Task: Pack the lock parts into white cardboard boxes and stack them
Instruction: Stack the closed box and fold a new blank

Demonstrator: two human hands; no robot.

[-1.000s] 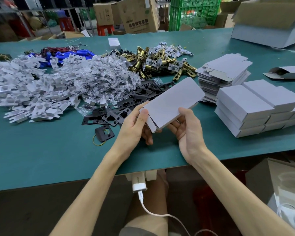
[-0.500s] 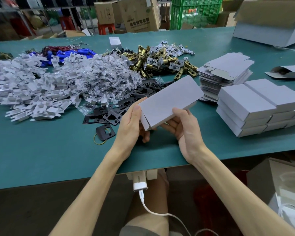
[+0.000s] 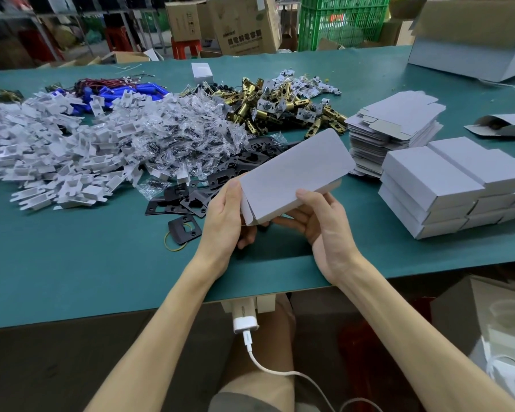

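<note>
Both hands hold one white cardboard box (image 3: 292, 176) in the air above the front of the green bench (image 3: 87, 263), tilted, w/ its far end pointing up and right toward the pile of flat box blanks (image 3: 396, 126). Left hand (image 3: 226, 215) grips the near end: thumb laid along the short edge, fingers curled underneath. Right hand (image 3: 324, 221) grips the near long side, thumb on top, fingers cupped below (can't tell if the end flaps are fully tucked).

Right of the hands, a stack of closed boxes (image 3: 446, 185) sits 3 layers high, just in front of the blanks.

Behind the held box, L to R:
- heap of white plastic parts (image 3: 51, 156)
- clear bags (image 3: 179, 138) w/ small dark bits inside
- black plates (image 3: 197, 194) spread in front of the bags, one lying apart on a yellow rubber band (image 3: 173, 245)
- brass latches (image 3: 268, 108) further back.

Blue pieces (image 3: 125, 92) w/ red wires lie at the rear left. A white charger (image 3: 244, 318) hangs at the bench's front edge.
</note>
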